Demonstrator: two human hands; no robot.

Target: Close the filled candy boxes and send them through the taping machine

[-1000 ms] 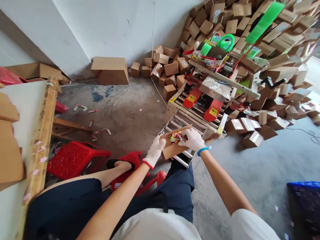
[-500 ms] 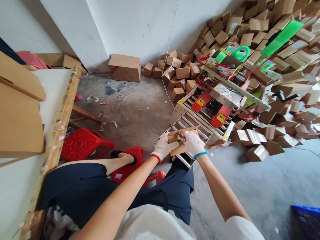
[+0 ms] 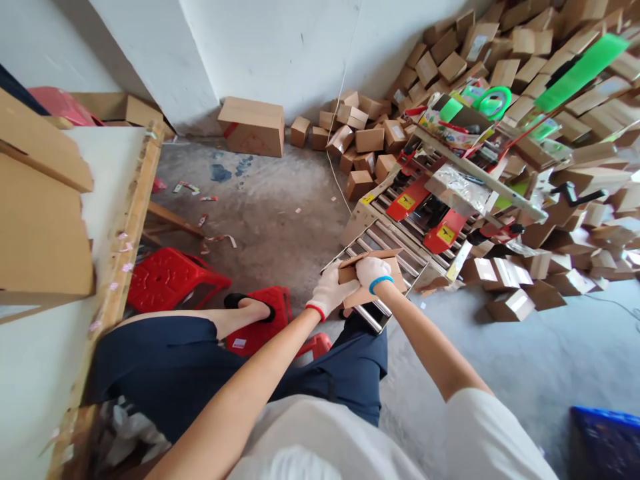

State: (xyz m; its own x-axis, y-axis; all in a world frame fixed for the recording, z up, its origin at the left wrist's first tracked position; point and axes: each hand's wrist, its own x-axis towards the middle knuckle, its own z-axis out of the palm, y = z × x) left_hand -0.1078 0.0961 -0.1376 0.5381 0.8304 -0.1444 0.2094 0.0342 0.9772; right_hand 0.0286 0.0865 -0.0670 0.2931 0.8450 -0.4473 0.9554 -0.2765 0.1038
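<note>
A small open cardboard box (image 3: 395, 275) with raised flaps rests on the roller conveyor (image 3: 374, 241) in front of me. My left hand (image 3: 331, 291), in a white knit glove with a red cuff, grips the box's left side, thumb at its opening. My right hand (image 3: 373, 272), gloved in white with a blue cuff, reaches down into the opening. Its fingers are hidden inside the box, and whatever they touch cannot be seen.
A carton-taping machine (image 3: 445, 193) joins the conveyor, before a large heap of cardboard boxes (image 3: 500, 67). Red plastic stools (image 3: 167, 280) stand left of my legs. A wood-edged table (image 3: 135, 200) carries a large carton (image 3: 40, 227). A blue crate (image 3: 607, 440) sits lower right.
My right hand has pushed deeper into the box and turned; the small colourful item seen at its fingers is now out of sight. My left hand keeps its hold on the box.
</note>
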